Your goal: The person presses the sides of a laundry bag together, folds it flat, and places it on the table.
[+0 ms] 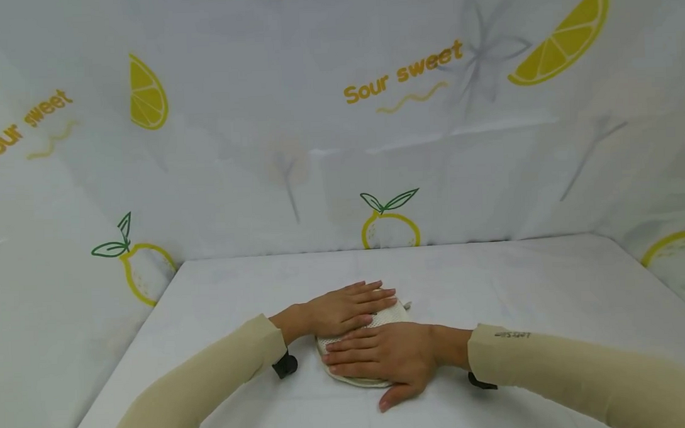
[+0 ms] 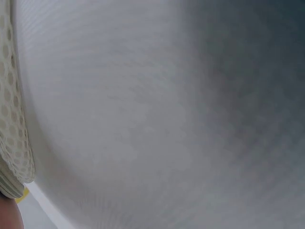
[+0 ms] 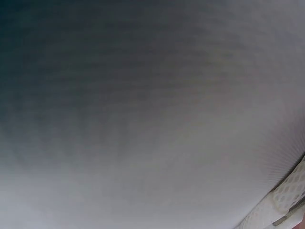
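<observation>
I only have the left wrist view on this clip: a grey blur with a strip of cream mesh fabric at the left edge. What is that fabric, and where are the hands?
Observer: It is a small folded mesh cloth lying on the white table. The head view shows it whole.
Operator: Is the left hand on it?
Observer: Yes, the left hand lies flat across its far part, fingers straight.
Operator: And the other hand?
Observer: The right hand presses flat on the near part, its fingers pointing the opposite way to the left hand's.
</observation>
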{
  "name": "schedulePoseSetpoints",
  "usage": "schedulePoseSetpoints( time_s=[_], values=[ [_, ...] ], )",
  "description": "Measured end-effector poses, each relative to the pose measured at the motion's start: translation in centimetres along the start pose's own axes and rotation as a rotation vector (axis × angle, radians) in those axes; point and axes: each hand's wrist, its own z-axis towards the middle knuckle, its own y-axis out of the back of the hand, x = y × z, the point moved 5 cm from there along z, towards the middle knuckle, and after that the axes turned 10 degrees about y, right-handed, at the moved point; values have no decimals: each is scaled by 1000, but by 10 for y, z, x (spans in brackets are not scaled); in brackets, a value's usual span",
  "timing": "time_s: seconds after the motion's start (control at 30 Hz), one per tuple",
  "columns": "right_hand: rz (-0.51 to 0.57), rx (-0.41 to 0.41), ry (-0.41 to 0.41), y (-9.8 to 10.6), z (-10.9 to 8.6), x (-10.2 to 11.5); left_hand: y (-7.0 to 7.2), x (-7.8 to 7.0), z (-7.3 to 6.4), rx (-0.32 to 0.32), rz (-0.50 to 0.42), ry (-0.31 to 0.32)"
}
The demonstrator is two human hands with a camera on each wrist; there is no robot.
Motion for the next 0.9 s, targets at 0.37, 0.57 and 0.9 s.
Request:
schedulePoseSetpoints(
  time_s=[0.37, 0.57, 0.9],
  values=[
    [-81, -33, 5, 7, -5, -6, 10, 4, 7, -54, -16, 0],
    [-110, -61, 6, 12, -2, -3, 9, 9, 0, -145, -92, 22],
    [-181, -114, -204, 58, -6, 7, 42, 10, -30, -311, -104, 133]
  ],
)
